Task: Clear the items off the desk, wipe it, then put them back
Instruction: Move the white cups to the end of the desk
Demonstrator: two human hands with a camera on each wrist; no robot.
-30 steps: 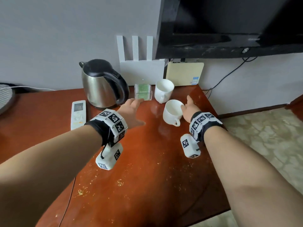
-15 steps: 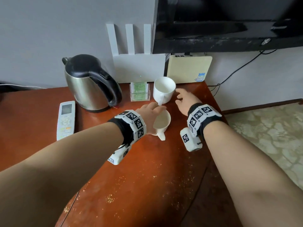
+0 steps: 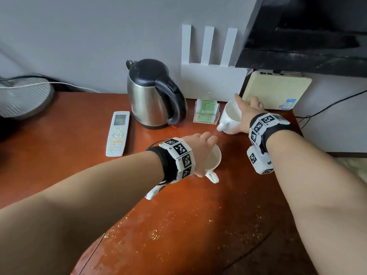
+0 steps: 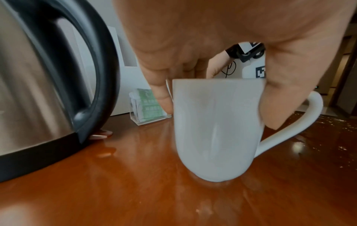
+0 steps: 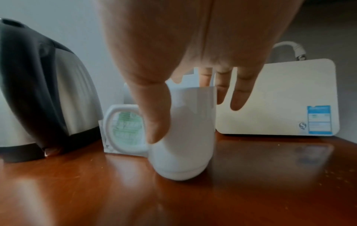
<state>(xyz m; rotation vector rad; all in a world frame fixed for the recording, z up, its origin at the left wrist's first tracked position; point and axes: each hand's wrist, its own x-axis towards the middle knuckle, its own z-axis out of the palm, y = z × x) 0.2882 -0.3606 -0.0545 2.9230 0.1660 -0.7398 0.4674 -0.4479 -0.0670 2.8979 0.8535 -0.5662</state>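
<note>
Two white mugs stand on the red-brown desk [image 3: 178,225]. My left hand [image 3: 200,149] comes down over the near mug [image 3: 213,158] and grips it by the rim. In the left wrist view a finger [image 4: 162,97] lies on one side of this mug [image 4: 216,130] and the thumb [image 4: 278,107] on the other, beside the handle. My right hand [image 3: 245,112] covers the far mug [image 3: 230,116]. The right wrist view shows its thumb [image 5: 154,116] pressed on this mug's [image 5: 187,137] side and fingers [image 5: 239,97] hanging past the rim behind it.
A steel kettle [image 3: 155,94] stands at the back, a white remote [image 3: 118,133] left of it and a clear holder of green tea bags [image 3: 206,111] to its right. A white router [image 3: 212,82] and cream box [image 3: 276,92] lean on the wall. A fan [image 3: 21,96] is far left.
My left hand moved right from near the kettle onto the near mug and closed on its rim. My right hand left the near mug, reached back and took hold of the far one.
</note>
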